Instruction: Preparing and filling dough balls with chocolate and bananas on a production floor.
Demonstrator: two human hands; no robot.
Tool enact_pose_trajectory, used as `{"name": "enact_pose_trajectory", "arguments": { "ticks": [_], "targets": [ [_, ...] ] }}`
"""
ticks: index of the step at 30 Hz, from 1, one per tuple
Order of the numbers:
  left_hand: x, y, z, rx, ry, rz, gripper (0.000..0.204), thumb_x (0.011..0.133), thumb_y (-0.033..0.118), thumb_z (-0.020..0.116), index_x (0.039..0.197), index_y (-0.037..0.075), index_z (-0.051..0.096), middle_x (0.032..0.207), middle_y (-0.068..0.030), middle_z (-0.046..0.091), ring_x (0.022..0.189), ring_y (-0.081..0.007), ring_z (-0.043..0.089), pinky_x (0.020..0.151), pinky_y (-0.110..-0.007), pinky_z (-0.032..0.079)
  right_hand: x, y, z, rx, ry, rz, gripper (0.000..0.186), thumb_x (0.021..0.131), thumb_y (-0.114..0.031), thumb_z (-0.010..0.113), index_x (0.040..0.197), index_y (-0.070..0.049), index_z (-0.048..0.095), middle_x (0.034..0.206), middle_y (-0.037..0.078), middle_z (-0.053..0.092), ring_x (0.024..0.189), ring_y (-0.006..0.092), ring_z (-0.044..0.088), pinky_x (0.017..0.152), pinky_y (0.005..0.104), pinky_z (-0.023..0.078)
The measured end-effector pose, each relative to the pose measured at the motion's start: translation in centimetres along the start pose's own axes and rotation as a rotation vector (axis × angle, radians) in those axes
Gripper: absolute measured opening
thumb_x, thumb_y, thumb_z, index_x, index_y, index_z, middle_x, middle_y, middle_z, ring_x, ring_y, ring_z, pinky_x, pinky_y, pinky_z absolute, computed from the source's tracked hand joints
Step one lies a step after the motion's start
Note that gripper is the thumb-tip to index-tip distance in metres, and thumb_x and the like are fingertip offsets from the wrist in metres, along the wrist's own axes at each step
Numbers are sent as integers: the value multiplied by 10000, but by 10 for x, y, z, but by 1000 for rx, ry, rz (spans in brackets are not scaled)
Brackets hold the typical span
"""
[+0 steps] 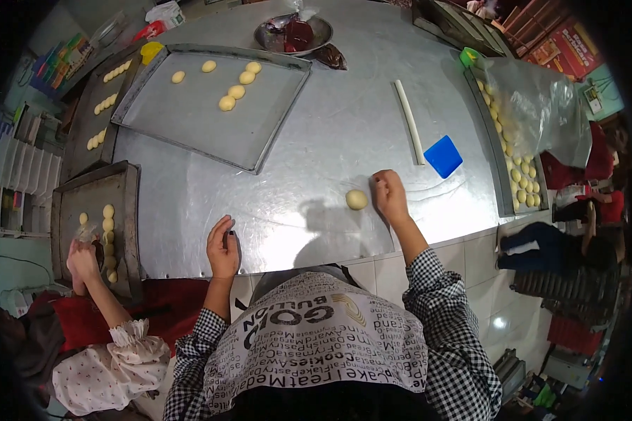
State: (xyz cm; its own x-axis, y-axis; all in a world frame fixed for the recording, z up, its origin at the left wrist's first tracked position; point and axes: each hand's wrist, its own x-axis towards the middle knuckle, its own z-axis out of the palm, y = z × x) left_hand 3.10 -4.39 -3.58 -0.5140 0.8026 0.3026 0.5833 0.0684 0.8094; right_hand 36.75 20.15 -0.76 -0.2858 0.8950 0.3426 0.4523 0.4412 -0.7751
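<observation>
Where the scene begins at far left, a co-worker's hands (83,261) rest on a dark tray (123,184) holding a column of dough balls (108,226). Further back, a second dark tray (84,151) carries short rows of dough pieces. Next right, a large grey baking tray (189,119) bears six dough balls toward its far edge. Left hand (222,249): at the near edge of the metal surface (316,140), fingers loosely curled together, clamped on nothing that shows. Centre far: a metal bowl (316,31) with dark red filling. Dough ball (356,200): lies on the surface, just left of the right hand (390,196). Right hand: fingers bunched, resting on the surface, not gripping the ball. Beyond it: a white rolling stick (409,121), a blue scraper (443,156). Far right: a tray of dough balls (523,184) partly under clear plastic (541,105).
</observation>
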Motion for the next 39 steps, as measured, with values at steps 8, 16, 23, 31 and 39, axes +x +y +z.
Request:
{"name": "enact_pose_trajectory", "arguments": {
  "ticks": [8, 16, 23, 31, 39],
  "targets": [
    [-1, 5, -2, 12, -12, -2, 302, 818, -67, 501, 1086, 10, 617, 1188, -133, 590, 1099, -260, 561, 949, -317, 438, -14, -34, 48, -437, -505, -533, 149, 719, -148, 666, 791, -74, 559, 865, 92, 549, 840, 295, 528, 741, 402, 446],
    [1, 8, -5, 18, -15, -19, 314, 805, -71, 503, 1085, 10, 620, 1185, -133, 590, 1092, -256, 563, 944, -321, 443, -1, -36, 51, -351, -349, -578, 127, 719, -124, 661, 770, -73, 556, 805, 85, 533, 801, 277, 528, 707, 391, 440],
    [3, 8, -1, -29, 7, -43, 314, 797, -58, 510, 1081, 13, 624, 1179, -127, 596, 1083, -260, 567, 940, -323, 444, -2, -26, 39, -395, -296, -494, 112, 721, -112, 656, 753, -68, 558, 797, 90, 530, 794, 276, 524, 702, 386, 436],
    [1, 7, -3, 2, 6, -31, 314, 790, -56, 512, 1074, 11, 624, 1169, -131, 601, 1076, -262, 572, 927, -315, 450, -6, -29, 39, -403, -273, -472, 110, 728, -120, 648, 749, -63, 556, 793, 92, 530, 779, 281, 519, 686, 395, 431],
    [6, 9, 7, -135, 9, -35, 322, 787, -63, 508, 1084, -3, 618, 1181, -134, 594, 1086, -245, 571, 926, -309, 452, -4, 43, 5, 259, 36, 128, 298, 934, -253, 469, 1079, -11, 567, 857, 81, 606, 771, 188, 560, 717, 323, 461]
  ]
}}
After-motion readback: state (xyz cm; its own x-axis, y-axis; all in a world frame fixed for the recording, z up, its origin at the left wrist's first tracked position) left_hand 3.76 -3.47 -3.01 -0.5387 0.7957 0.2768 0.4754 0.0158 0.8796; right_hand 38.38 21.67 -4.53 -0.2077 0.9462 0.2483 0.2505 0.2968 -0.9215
